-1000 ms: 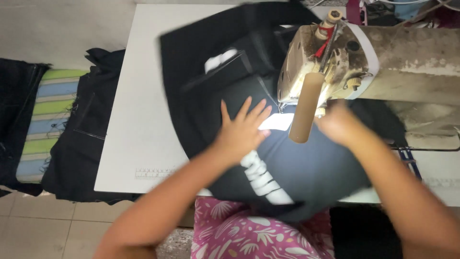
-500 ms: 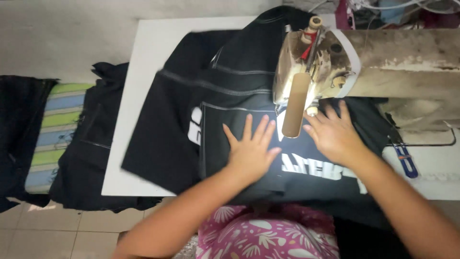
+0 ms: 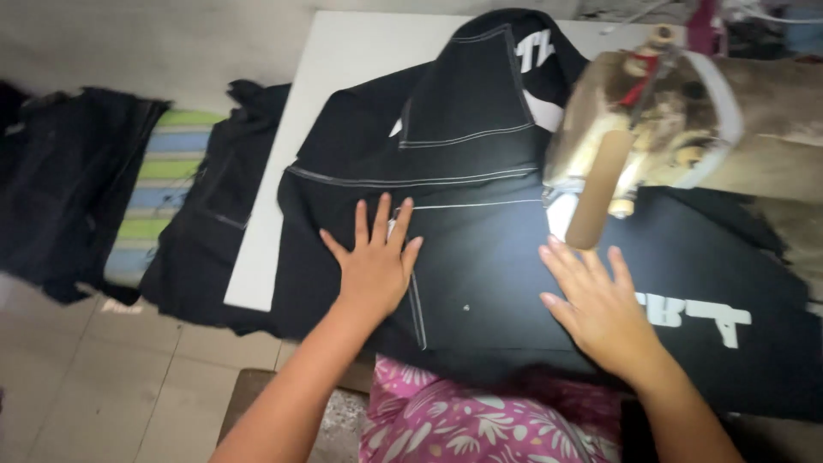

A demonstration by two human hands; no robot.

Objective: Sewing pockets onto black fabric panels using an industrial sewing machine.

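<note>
black garment [image 3: 480,257] lies flat under both hands [image 3: 377,266].

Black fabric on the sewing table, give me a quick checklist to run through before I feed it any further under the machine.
1. Left hand flat on the black fabric, fingers spread: ok.
2. Right hand flat on the fabric, close in front of the sewing machine head: ok.
3. Fingers clear of the needle: cannot tell, the needle is hidden behind the machine head.
4. Fabric smooth between the hands: ok, no creases show there.
5. Fabric wholly on the white table: not ok, its left edge hangs over the side.
6. Thread seated: cannot tell, too blurred.
</note>
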